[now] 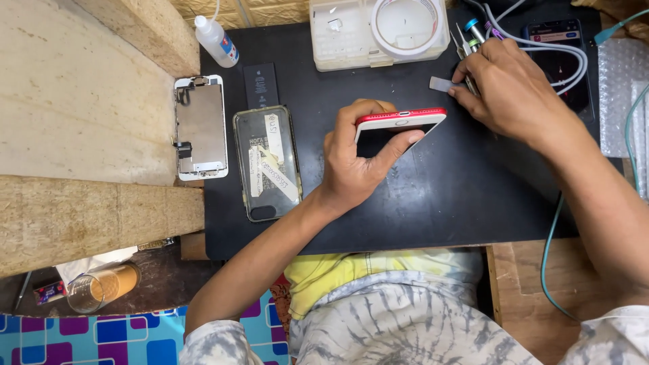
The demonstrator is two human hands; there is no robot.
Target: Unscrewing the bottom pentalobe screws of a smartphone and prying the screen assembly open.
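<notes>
I grip the red phone (pixel 400 122) edge-up in my left hand (pixel 351 162); my right hand (pixel 507 88) pinches the small grey pick (pixel 443 84) far right, best held flat.

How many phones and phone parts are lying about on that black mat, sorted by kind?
Whole phones: 3 – red phone in the left hand, cased phone, dark phone under cables
Screen assemblies: 1
Batteries: 1
Small grey pieces: 1, by the right hand
Total: 6
</notes>
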